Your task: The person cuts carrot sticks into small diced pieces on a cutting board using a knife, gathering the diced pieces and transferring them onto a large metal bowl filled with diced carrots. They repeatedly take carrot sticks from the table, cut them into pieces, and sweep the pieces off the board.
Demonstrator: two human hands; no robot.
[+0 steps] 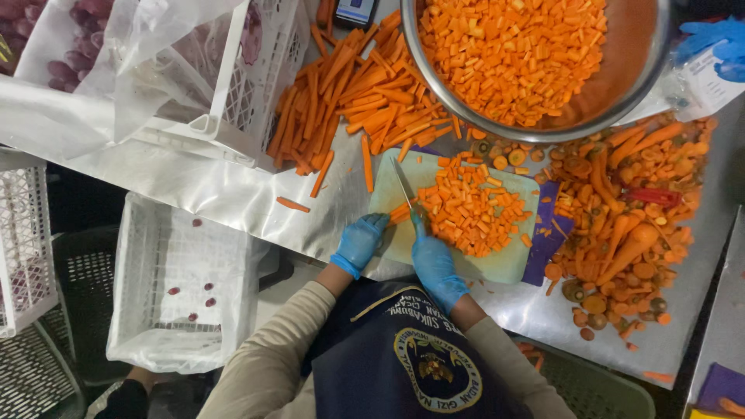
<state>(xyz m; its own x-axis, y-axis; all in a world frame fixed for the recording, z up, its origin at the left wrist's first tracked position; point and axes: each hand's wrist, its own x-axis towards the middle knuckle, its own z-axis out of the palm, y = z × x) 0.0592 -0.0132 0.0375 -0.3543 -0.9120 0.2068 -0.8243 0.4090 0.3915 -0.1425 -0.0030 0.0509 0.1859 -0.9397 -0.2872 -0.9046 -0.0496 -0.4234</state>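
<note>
Carrot sticks lie pinned under our left hand on the cutting board; our right hand grips the knife. We judge tucked fingertips and even cuts best.

I am seeing through a single camera, worn on the head and pointing almost straight down from well above the surface. The person's own chest is filling the frame at 6 o'clock, and the far side of the surface is lying toward 12 o'clock. No second view is sharing this scene.
</note>
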